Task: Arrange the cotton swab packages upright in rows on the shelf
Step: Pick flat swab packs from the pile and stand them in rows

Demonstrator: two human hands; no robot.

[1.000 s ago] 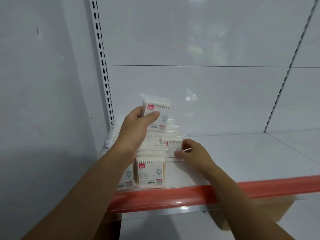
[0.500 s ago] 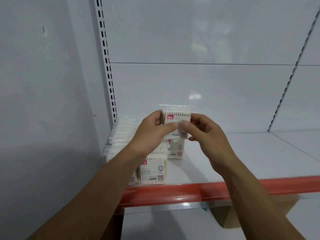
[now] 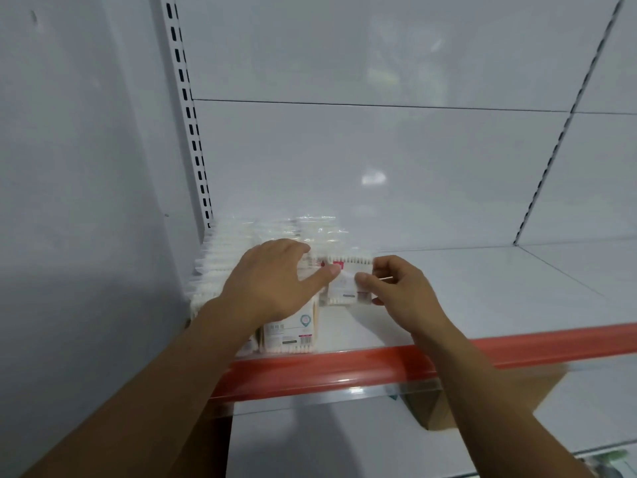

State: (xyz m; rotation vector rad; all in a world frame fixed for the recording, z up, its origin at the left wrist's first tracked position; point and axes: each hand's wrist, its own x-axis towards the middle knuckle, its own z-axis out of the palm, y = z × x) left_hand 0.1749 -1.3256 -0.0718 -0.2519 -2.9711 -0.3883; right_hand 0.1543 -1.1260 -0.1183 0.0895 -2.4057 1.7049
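Both hands hold one clear cotton swab package [image 3: 348, 281] with a red label, upright and low over the white shelf [image 3: 482, 298]. My left hand [image 3: 272, 284] grips its left edge with the thumb across the front. My right hand [image 3: 400, 288] pinches its right edge. Left of it, rows of upright swab packages [image 3: 220, 267] run back toward the rear panel. A front package [image 3: 293, 329] stands by the red shelf lip, partly hidden by my left wrist. Whether the held package touches the shelf is unclear.
The shelf's red front strip [image 3: 379, 370] runs across below my wrists. A slotted upright [image 3: 193, 132] stands at the left rear, another [image 3: 558, 139] at the right. A brown cardboard box [image 3: 458, 405] sits on the lower level. The grey wall [image 3: 69, 201] bounds the left.
The package, first held high in my left hand alone, was taken by both hands and lowered to the shelf, right of the existing rows. My view moved closer.
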